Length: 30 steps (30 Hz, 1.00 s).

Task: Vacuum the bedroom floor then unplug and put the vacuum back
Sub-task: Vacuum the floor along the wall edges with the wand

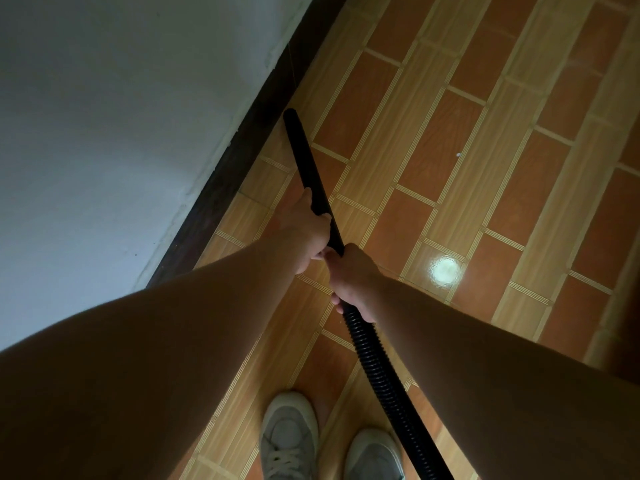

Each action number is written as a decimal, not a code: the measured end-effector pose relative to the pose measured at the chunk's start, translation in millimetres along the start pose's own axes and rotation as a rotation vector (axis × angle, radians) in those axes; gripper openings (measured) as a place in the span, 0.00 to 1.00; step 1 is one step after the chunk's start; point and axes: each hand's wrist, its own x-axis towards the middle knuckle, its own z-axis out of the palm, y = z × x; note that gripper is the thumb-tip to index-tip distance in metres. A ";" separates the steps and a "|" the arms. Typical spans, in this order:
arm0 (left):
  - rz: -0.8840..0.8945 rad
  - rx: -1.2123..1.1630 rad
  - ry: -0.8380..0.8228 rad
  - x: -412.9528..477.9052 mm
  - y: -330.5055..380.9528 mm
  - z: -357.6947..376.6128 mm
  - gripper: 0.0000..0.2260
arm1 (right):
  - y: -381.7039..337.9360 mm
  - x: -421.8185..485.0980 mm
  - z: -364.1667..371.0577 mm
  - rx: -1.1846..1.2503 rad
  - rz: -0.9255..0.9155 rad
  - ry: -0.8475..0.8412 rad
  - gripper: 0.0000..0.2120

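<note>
A black vacuum tube [304,154] slants down to the tiled floor [433,140], its tip close to the dark baseboard [263,109]. My left hand [306,233] is wrapped around the tube's middle. Just behind it my right hand [351,284] grips the tube's rear end, where the ribbed black hose [384,382] starts. The hose runs back past my right forearm and leaves the frame at the bottom. The vacuum's body and its plug are out of sight.
A white wall [104,133] fills the left side, above the baseboard. My two grey sneakers [291,438] stand on the tiles at the bottom. A small white speck [458,154] lies on the floor to the right, and a round light reflection [444,270] shines nearby.
</note>
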 end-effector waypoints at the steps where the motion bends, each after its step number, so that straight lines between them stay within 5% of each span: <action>1: -0.005 -0.003 0.000 0.7 2.1 0.4 0.32 | -1.0 3.9 0.0 0.013 0.012 -0.022 0.14; 16: 0.040 0.077 -0.020 17.1 21.2 10.4 0.33 | -6.1 33.2 -13.5 0.190 0.044 -0.018 0.17; 30: -0.031 0.027 0.056 -57.8 -23.9 -1.8 0.31 | 32.2 -28.6 4.8 0.089 0.089 -0.129 0.16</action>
